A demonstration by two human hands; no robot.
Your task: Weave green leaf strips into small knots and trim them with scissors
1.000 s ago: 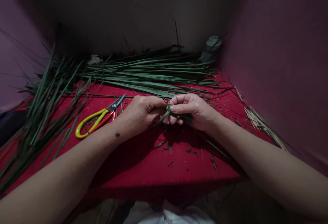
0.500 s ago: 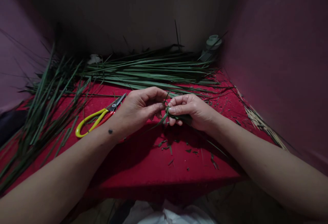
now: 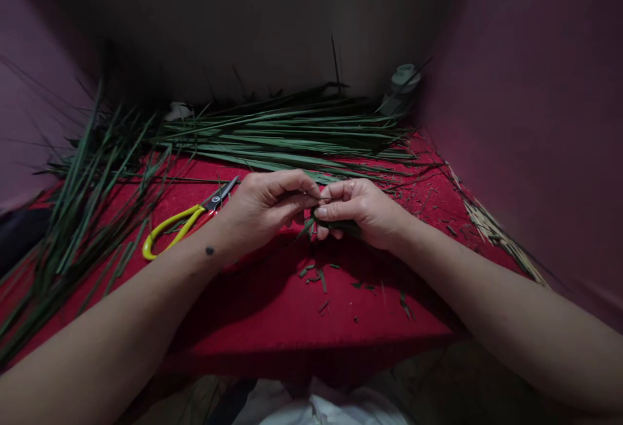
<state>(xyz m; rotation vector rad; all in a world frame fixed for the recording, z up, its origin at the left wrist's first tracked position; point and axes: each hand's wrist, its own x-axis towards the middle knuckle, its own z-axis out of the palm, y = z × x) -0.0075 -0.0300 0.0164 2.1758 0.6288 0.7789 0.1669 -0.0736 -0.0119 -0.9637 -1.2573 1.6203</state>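
Observation:
Both hands meet above the middle of the red-covered table. Pinched between thumb and fingers of my right hand is a small bundle of green leaf strips, partly hidden by the palm. My left hand is closed at its fingertips on a thin strand of leaf beside that bundle. Short leaf ends poke out below the fingers. Scissors with yellow and red handles lie left of my left wrist, partly covered by the forearm.
Long green leaves lie across the back of the table, and more pile up on the left. A pale container stands at the back right. Cut scraps are scattered in front. Thin pale sticks lie along the right edge.
My left fingertips have moved slightly right and closer to the right thumb; the small loop seen between the hands no longer shows. The right hand has barely shifted.

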